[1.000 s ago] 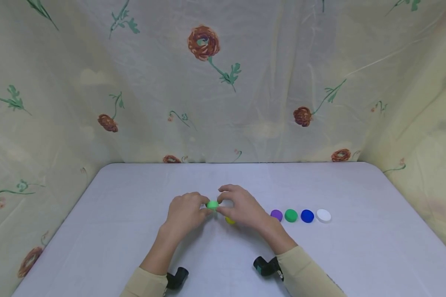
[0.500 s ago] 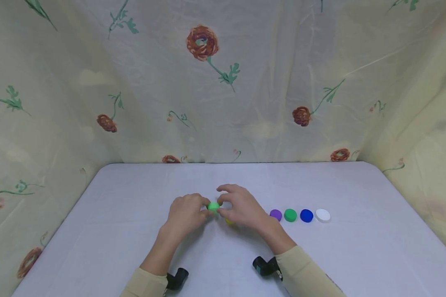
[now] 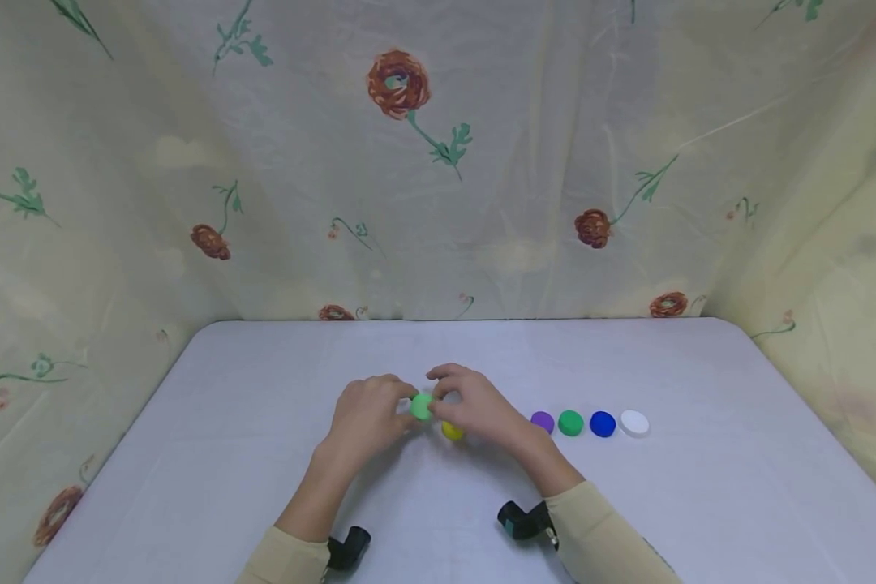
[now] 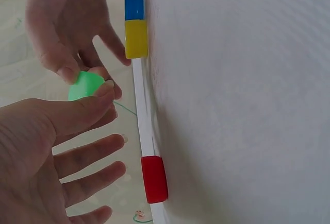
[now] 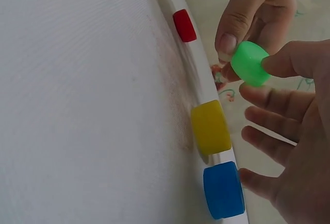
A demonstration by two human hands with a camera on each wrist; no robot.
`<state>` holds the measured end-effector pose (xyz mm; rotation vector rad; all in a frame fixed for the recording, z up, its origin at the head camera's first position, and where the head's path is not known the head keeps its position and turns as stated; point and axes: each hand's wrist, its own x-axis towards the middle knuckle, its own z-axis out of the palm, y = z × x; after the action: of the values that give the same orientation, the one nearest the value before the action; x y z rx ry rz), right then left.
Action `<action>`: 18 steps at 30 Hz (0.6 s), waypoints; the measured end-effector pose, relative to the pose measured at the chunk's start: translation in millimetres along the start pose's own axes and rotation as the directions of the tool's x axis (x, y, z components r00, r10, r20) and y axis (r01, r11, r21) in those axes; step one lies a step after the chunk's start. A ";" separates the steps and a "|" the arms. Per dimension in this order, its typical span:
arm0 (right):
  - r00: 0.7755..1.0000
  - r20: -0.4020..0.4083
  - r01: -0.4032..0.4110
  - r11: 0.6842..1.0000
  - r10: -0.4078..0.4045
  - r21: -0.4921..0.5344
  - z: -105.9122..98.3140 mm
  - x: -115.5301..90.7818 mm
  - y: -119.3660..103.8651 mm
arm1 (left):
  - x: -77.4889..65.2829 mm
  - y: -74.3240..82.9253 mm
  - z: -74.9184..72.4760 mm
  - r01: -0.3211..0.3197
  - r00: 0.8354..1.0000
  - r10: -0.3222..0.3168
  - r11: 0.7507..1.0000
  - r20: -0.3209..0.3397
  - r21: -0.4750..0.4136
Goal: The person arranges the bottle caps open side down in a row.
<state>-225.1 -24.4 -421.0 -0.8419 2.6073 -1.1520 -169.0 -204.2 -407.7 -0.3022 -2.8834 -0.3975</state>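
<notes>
A light green round plastic cap is held up off the table between both hands. My left hand pinches it from the left with thumb and forefinger. From the right, the thumb and forefinger of my right hand grip its other side. In the right wrist view the cap looks tilted, and the lower fingers of that hand are spread. Just below the right hand a yellow cap lies on the table. A red cap and a blue cap also show from the wrists; the hands hide the red one from the head.
To the right of my right wrist, a row of caps lies on the white table: purple, dark green, dark blue and white. Flowered cloth hangs behind the table and at both sides.
The light green cap has shifted slightly to the right and turned, so more of its flat face shows to the head camera. Both hands keep nearly the same place.
</notes>
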 end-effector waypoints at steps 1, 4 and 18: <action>1.000 0.005 -0.007 1.000 0.007 0.021 -0.2 0.3 0.4 | 0.1 0.4 -0.3 -0.003 1.000 0.003 1.000 -0.006 0.002; 0.999 0.020 -0.030 0.998 0.029 0.062 -0.7 0.1 1.1 | -0.1 1.8 -1.2 -0.007 1.000 0.007 1.000 -0.016 0.002; 0.996 0.064 -0.066 0.992 0.060 0.107 -1.5 -1.0 5.7 | -0.6 3.1 -2.8 -0.012 1.000 0.012 1.000 0.005 -0.008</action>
<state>-227.3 -19.8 -424.2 -0.7546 2.4787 -1.2201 -167.2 -202.2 -404.4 -0.3221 -2.8840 -0.4069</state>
